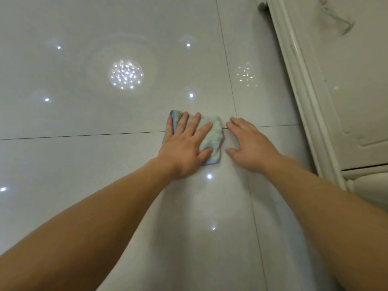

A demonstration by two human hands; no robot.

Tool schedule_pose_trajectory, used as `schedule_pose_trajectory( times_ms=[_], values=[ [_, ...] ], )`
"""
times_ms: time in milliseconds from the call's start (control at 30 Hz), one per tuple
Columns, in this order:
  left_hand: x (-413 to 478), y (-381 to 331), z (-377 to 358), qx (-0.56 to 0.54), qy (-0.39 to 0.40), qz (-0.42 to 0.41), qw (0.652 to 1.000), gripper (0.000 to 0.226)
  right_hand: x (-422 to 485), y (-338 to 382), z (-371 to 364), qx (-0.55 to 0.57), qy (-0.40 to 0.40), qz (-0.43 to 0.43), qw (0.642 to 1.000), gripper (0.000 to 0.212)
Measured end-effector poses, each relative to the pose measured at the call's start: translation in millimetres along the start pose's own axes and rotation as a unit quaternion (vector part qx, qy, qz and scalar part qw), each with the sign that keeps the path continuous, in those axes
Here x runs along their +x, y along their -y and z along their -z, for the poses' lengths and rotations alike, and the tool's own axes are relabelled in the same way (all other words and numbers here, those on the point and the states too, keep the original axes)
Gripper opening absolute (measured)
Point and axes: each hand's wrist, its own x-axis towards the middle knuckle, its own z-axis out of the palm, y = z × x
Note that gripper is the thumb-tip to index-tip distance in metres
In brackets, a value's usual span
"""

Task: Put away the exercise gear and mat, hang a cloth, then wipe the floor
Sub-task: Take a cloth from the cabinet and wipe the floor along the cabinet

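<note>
A small pale green cloth [212, 136] with a blue edge lies folded on the glossy white tiled floor [84, 164], across a grout line. My left hand [184, 148] presses flat on the cloth with straight, spread fingers and covers its left half. Just to the right of the cloth, my right hand [249, 145] rests flat on the bare tile, fingers spread, holding nothing.
A white moulded panel with a raised trim [310, 106] runs along the right side, down to the floor. Dark grout lines cross near the cloth. Ceiling lights reflect as bright spots in the tiles.
</note>
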Motion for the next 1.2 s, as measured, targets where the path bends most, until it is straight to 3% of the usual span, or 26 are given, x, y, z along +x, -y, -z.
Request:
schedule_pose_trajectory(
  times_ms=[700, 1000, 1200],
  values=[
    [-148, 244, 24, -0.037, -0.003, 0.14, 0.99, 0.074, 63, 224, -45, -0.016, 0.056, 0.16, 0.985, 0.085],
    [-193, 318, 28, -0.041, -0.007, 0.17, 0.985, 0.074, 88, 329, -77, -0.027, 0.068, 0.227, 0.971, 0.088],
    [-223, 359, 35, -0.047, -0.002, 0.194, 0.98, 0.075, 93, 358, -90, -0.056, 0.07, 0.23, 0.969, 0.089]
  ],
)
